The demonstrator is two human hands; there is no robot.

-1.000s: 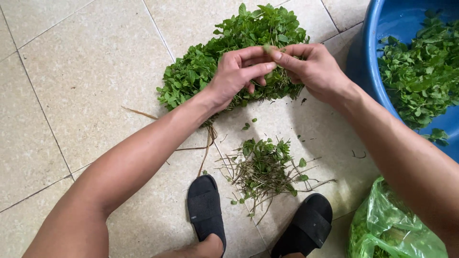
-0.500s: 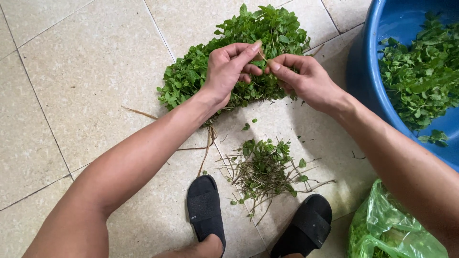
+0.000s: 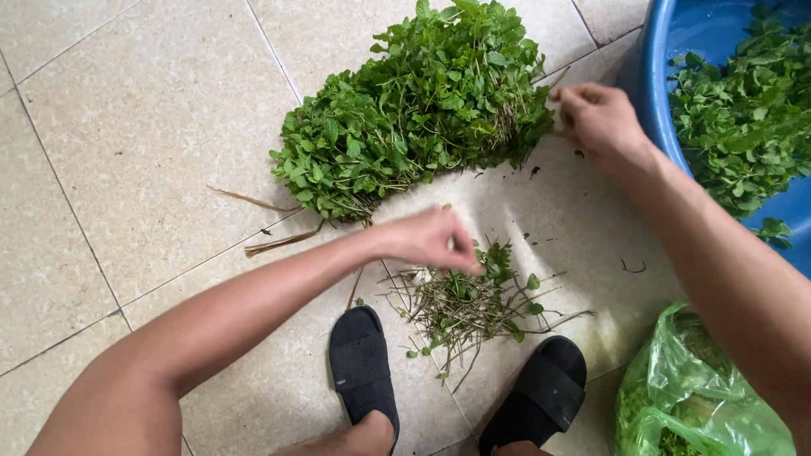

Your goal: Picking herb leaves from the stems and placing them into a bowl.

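Hands 2: left (image 3: 427, 239) pinched over 1 stem pile (image 3: 473, 308) | right (image 3: 598, 118) closed beside 1 herb heap (image 3: 414, 118)

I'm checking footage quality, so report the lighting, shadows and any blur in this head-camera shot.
Head view: soft, even daylight, with no harsh glare on the floor tiles; faint shadows lie under the herb pile; the left hand over the stem scraps is slightly motion-blurred; the right hand, blue basin and green bag look sharp.

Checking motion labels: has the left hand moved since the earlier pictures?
Yes. The left hand has dropped from the herb pile toward the stem scraps nearer the sandals.
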